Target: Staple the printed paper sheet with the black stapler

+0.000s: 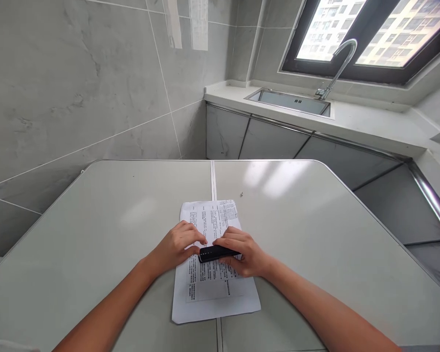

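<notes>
A black stapler [217,253], long and narrow with a row of small light marks, lies crosswise over a few sheets of printed paper [216,305]. My right hand [244,252] is wrapped round the stapler's right part, fingers above and thumb below. At its left end, my left hand [181,244] has thumb and forefinger curled about the tip, the thumb touching it. The paper rests on a pale table [132,220], across the table's middle seam. My right fingers and palm hide the stapler's right end.
A tiny light bit [241,194] lies on the table beyond the paper. Grey tiled wall [95,98] stands at the left. Behind the table, a counter [370,120] holds a sink [289,101] with a tall faucet [342,68] under a window.
</notes>
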The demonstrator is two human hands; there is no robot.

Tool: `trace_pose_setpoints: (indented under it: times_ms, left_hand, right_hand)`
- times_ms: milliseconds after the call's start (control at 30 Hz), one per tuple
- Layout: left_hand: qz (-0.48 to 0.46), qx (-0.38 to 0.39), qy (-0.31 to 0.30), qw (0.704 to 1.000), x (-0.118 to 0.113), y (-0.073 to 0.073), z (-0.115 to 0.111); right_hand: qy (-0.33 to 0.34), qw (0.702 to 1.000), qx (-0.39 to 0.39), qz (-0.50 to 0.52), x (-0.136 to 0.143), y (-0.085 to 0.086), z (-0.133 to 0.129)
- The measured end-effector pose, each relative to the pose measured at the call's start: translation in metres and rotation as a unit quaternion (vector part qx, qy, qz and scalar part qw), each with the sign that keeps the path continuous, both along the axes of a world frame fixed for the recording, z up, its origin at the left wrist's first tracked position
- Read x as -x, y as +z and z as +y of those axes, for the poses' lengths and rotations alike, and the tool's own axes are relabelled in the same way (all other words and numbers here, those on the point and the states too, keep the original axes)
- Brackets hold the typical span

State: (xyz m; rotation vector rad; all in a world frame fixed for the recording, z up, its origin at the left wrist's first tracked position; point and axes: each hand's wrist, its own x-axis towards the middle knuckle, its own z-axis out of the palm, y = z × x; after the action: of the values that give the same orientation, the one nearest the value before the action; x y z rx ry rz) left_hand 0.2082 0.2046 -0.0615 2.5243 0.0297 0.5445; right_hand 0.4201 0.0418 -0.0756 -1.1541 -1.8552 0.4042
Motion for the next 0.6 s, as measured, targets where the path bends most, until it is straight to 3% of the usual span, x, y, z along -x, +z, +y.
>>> trace_pose_setpoints:
  times_ms: [67,200,300,367,433,600]
  left_hand:
    - [-0.004,0.0,0.029,1.0,-0.001,0.0,0.001]
    - [0.046,-0.059,0.044,0.996,-0.003,-0.006,0.0]
    - [0.117,-0.105,0.023,0.987,-0.004,-0.015,0.0]
    - [0.144,-0.114,0.02,0.983,-0.004,-0.02,0.0]
    - [0.157,-0.116,0.028,0.98,-0.003,-0.023,0.001]
    - [0.16,-0.117,0.041,0.979,-0.003,-0.023,0.001]
  right_hand:
    - [-0.061,0.998,0.005,0.014,-0.008,0.003,-0.001]
    - [-0.296,0.954,0.028,0.047,-0.048,0.008,-0.004]
    - [-0.369,0.927,0.055,0.038,-0.09,0.007,-0.009]
    - [-0.364,0.926,0.095,0.028,-0.115,0.006,-0.013]
    - [-0.317,0.938,0.141,0.019,-0.131,0.006,-0.017]
    - [-0.104,0.973,0.204,-0.012,-0.129,0.012,-0.02]
